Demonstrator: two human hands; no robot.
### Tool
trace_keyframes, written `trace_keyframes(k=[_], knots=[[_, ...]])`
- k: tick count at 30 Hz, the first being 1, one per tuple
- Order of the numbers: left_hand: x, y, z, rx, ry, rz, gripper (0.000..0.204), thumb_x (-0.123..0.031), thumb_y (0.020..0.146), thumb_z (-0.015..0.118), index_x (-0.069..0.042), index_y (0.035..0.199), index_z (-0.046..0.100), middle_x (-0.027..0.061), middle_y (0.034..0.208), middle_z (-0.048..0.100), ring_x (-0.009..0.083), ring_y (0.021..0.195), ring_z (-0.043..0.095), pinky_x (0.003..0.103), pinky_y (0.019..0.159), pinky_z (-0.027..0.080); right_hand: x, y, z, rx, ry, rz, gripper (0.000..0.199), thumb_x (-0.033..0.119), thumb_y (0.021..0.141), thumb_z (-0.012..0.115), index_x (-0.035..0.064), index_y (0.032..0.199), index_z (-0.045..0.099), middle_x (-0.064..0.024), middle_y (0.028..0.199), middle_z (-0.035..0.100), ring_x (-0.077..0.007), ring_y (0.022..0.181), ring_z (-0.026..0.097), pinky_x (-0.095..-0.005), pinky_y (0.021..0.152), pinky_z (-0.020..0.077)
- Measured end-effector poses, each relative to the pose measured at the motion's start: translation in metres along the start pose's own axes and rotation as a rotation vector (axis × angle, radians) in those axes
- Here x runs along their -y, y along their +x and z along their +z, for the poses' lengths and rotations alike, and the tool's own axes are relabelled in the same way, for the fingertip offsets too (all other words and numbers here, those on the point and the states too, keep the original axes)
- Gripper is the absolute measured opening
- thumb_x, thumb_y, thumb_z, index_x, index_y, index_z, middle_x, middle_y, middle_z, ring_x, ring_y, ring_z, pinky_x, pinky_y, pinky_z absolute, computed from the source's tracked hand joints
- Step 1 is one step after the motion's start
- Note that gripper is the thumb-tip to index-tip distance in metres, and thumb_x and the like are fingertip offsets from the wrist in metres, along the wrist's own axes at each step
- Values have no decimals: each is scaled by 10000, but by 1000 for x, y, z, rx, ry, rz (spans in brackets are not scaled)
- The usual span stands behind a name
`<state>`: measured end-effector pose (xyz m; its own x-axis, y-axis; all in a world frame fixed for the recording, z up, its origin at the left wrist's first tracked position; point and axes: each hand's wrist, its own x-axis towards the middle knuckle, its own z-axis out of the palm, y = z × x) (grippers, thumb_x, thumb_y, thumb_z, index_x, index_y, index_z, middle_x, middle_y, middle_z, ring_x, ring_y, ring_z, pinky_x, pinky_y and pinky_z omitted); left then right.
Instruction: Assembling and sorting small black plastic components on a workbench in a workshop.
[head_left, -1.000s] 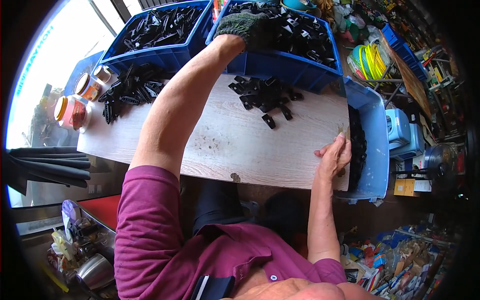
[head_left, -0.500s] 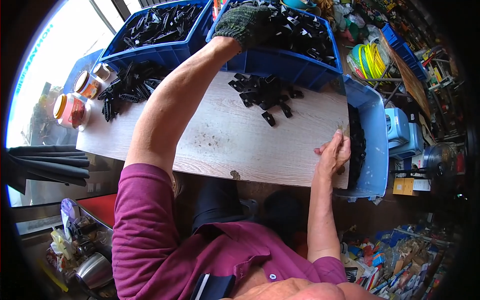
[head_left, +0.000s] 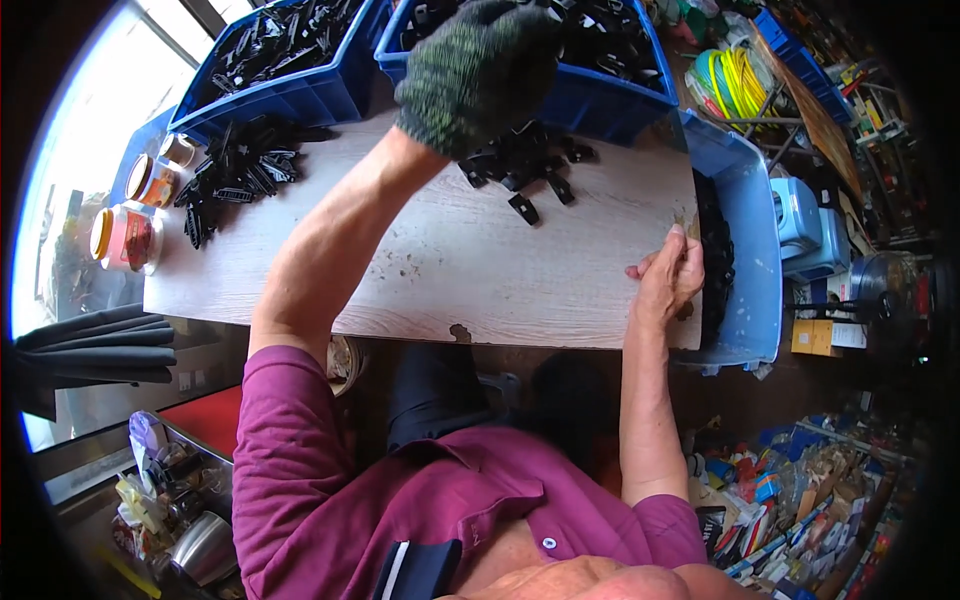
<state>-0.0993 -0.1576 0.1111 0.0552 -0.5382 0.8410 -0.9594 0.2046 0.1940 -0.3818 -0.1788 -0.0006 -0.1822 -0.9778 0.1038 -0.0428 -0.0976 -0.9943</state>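
Observation:
My left hand [head_left: 478, 85], in a dark green knitted glove, is raised over the near side of the right blue crate [head_left: 615, 105], which is heaped with black plastic parts. Its fingers look curled inward, but dark shadow hides what they hold, if anything. Bare and loosely closed, my right hand [head_left: 668, 275] rests at the right edge of the pale wood-grain table [head_left: 500, 285]; nothing shows in its fingers. A small pile of black plastic clips [head_left: 525, 180] lies on the table below the gloved hand.
On the left stand a second blue crate [head_left: 325, 85] of long black parts, a loose pile [head_left: 240, 170] of such parts, and several jars [head_left: 125, 238]. A light-blue bin [head_left: 750, 265] with black pieces stands against the table's right edge. Clutter covers the floor at lower right.
My gloved left hand has come back out of the right crate toward me and looks larger. The view has shifted slightly. My right hand stays at the table edge.

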Motion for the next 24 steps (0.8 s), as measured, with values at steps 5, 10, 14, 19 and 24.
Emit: trace_keyframes(k=[5,10,14,19,24], knots=[[-8,-63,24,199,-62,99,479,-260,807,805,-108,1231,641,180,1160,656,381,1042,659,443,812,596,-1,1,0,1,-24,-35,289,277,1001,596,59,821,532,-10,509,446,-89,428,442,-276,395,468],[-18,-85,38,511,117,-14,648,-429,781,780,-269,1371,565,178,1425,507,437,1278,499,586,1028,427,-2,1,-1,13,4,-11,284,273,996,604,55,825,542,-11,502,447,-90,426,444,-268,393,466],[-17,-95,46,305,169,9,508,-426,814,741,-235,1272,628,167,1375,529,494,1195,523,628,945,438,0,0,-1,10,-29,-27,278,271,992,610,54,831,545,-9,509,449,-86,430,445,-263,387,461],[-11,-92,43,311,95,34,554,-427,795,750,-204,1285,620,154,1350,572,467,1195,540,624,938,426,-7,2,-3,20,-10,-66,278,270,989,614,55,828,542,-7,521,453,-82,436,445,-261,384,458],[-5,-78,37,236,-31,102,472,-390,794,763,-166,1196,659,109,1173,668,365,1076,622,519,888,482,-6,1,-2,8,-39,-58,279,268,991,611,57,825,536,-4,524,456,-77,439,441,-260,385,463]])
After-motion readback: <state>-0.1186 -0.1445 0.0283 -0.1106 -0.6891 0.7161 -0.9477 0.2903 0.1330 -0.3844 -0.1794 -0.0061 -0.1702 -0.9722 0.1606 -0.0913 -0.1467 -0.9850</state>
